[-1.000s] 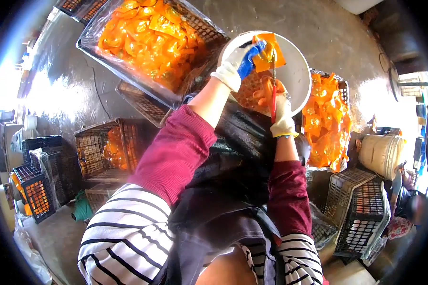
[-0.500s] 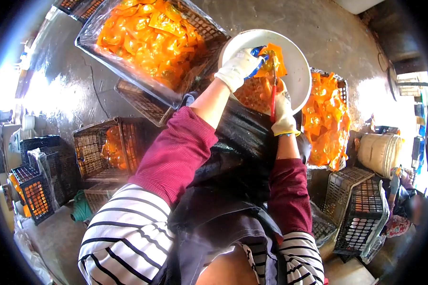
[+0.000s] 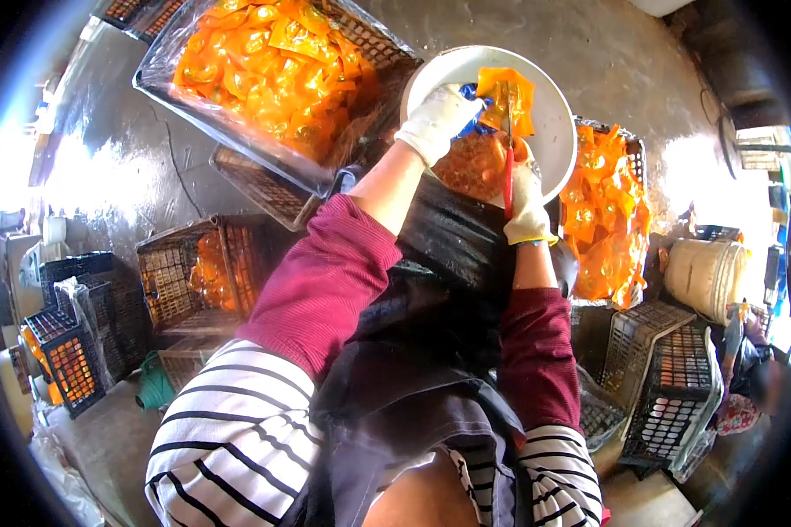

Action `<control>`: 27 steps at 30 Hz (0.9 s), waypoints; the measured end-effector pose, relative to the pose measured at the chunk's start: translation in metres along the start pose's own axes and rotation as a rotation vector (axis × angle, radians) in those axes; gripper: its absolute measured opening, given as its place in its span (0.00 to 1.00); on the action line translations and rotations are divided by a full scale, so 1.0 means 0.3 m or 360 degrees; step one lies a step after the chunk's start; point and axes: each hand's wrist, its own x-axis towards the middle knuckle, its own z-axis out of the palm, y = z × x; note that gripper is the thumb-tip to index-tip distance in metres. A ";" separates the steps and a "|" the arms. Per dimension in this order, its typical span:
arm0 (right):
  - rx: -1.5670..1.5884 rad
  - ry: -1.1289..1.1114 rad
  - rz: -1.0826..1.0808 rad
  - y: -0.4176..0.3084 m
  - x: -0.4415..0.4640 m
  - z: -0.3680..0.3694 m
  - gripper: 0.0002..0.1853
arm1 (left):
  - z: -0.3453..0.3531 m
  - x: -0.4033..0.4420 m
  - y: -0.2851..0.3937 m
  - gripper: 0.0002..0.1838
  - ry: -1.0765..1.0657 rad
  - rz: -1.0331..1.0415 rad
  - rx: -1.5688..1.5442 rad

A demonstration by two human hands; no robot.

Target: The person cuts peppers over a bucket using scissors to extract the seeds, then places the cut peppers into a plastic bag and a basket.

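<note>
My left hand (image 3: 448,119), in a white glove with blue on the fingers, grips a shiny orange packet (image 3: 522,98) by its left side. Red-handled scissors (image 3: 509,176) are in my right hand (image 3: 527,202), also gloved in white. Their blades point up and lie across the front of the packet; whether they cut into it I cannot tell. Both hands are over a white bucket (image 3: 557,114) with a wet, reddish-orange mass (image 3: 470,169) in it.
To the left stands a plastic-lined crate (image 3: 233,142) heaped with orange packets (image 3: 268,75). Another pile of orange packets (image 3: 602,215) fills a crate at the right. Stacked crates (image 3: 672,400), a pale bucket (image 3: 703,274) and another person (image 3: 751,378) are at the far right.
The orange packet has turned and risen slightly, so more of its face shows. The scissors stand more upright, and my right hand has shifted slightly.
</note>
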 end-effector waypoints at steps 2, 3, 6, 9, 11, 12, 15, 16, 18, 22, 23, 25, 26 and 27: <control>-0.0225 -0.0037 0.0127 -0.092 -0.047 0.011 0.14 | 0.006 0.023 -0.028 0.20 0.0140 0.0107 -0.0103; -0.0339 -0.0058 0.0188 -0.115 -0.058 0.016 0.14 | 0.006 0.020 -0.021 0.20 0.0215 0.0119 -0.0170; -0.0083 -0.0035 0.0089 -0.074 -0.046 0.030 0.14 | -0.027 -0.035 0.067 0.20 0.0243 -0.0081 0.0077; -0.0505 0.0057 -0.0401 0.053 0.022 0.002 0.13 | -0.046 -0.025 0.063 0.20 -0.0112 -0.0035 0.0259; -0.0361 -0.0035 -0.0098 0.028 0.000 -0.007 0.12 | -0.077 -0.041 0.094 0.19 -0.0039 -0.0038 0.0315; -0.0199 -0.0112 0.0185 -0.021 -0.022 -0.012 0.11 | -0.087 -0.045 0.109 0.18 0.0001 -0.0036 0.0342; -0.0166 -0.0112 0.0214 -0.077 -0.047 0.010 0.11 | -0.080 -0.052 0.144 0.16 0.0243 -0.0206 -0.0039; -0.0021 -0.0109 0.0222 -0.073 -0.048 0.010 0.12 | -0.076 -0.052 0.161 0.15 0.0275 -0.0324 -0.0238; -0.0022 -0.0100 0.0285 -0.111 -0.062 0.020 0.13 | 0.002 0.052 -0.032 0.17 0.0226 -0.0056 -0.0588; 0.0489 -0.0176 0.0434 -0.012 -0.016 -0.016 0.17 | 0.004 0.044 -0.001 0.21 -0.0118 -0.0276 -0.0865; 0.0568 -0.0181 0.0451 -0.027 -0.021 -0.010 0.17 | 0.014 0.057 -0.018 0.20 -0.0115 -0.0267 -0.0742; 0.0430 -0.0158 0.0453 -0.061 -0.037 0.000 0.18 | 0.033 0.073 -0.059 0.19 -0.0078 -0.0247 -0.0516; 0.0348 -0.0161 0.0467 -0.090 -0.047 0.006 0.18 | 0.034 0.071 -0.066 0.21 -0.0043 -0.0160 -0.0458; 0.0240 -0.0189 0.0505 -0.118 -0.054 0.008 0.18 | 0.034 0.069 -0.074 0.23 -0.0008 -0.0074 -0.0401</control>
